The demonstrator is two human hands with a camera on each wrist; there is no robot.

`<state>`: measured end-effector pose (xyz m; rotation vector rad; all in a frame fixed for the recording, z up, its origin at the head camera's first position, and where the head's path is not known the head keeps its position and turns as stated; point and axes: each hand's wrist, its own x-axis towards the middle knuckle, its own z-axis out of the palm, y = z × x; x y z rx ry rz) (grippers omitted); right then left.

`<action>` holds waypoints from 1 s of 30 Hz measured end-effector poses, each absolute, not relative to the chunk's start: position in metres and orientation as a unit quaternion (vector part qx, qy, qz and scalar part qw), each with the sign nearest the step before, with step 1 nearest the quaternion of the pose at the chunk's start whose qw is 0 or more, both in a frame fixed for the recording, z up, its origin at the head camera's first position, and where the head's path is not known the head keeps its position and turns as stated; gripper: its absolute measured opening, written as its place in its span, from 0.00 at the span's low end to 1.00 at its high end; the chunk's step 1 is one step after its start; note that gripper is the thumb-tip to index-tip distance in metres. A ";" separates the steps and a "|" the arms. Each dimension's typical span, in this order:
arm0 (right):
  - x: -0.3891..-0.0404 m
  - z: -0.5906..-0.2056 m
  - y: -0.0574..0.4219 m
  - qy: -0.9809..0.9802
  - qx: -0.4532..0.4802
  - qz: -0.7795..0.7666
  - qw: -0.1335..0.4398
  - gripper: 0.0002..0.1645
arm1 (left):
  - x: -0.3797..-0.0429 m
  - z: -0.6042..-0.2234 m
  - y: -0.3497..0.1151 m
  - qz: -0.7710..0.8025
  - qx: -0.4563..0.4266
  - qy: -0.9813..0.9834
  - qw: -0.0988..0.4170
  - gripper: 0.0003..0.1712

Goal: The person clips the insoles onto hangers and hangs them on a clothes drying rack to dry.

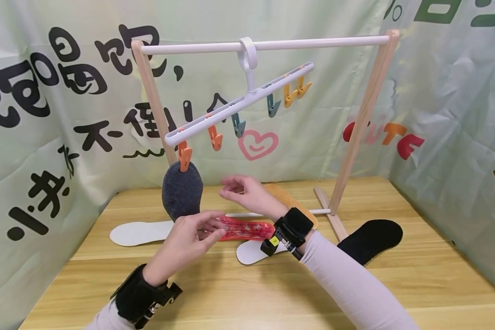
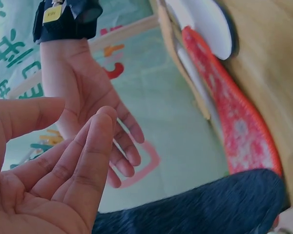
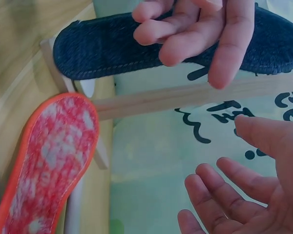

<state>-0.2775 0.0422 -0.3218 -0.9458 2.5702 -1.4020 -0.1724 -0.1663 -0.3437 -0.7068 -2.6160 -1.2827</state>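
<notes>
A dark grey insole (image 1: 182, 190) hangs from an orange clip (image 1: 184, 156) at the left end of a white clip hanger (image 1: 249, 95). My left hand (image 1: 191, 238) is just below and right of it, fingers loosely bent and holding nothing. Beyond it, my right hand (image 1: 251, 195) is raised to the right of the hanging insole, also holding nothing. In the right wrist view, the fingers of the left hand (image 3: 200, 34) pass in front of the dark insole (image 3: 107, 46). A red patterned insole (image 1: 243, 228) lies on the table behind the hands.
The hanger hooks over the white rail of a wooden-legged stand (image 1: 363, 123). Several other clips, orange, teal and yellow, hang from it without insoles. White insoles (image 1: 136, 233), an orange-yellow insole (image 1: 286, 197) and a black insole (image 1: 373, 238) lie on the wooden table (image 1: 231, 298).
</notes>
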 end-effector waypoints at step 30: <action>-0.284 -0.344 0.043 0.882 -0.279 -0.371 0.085 0.27 | -0.191 -0.378 -0.162 -0.369 -0.179 -0.911 0.029 0.14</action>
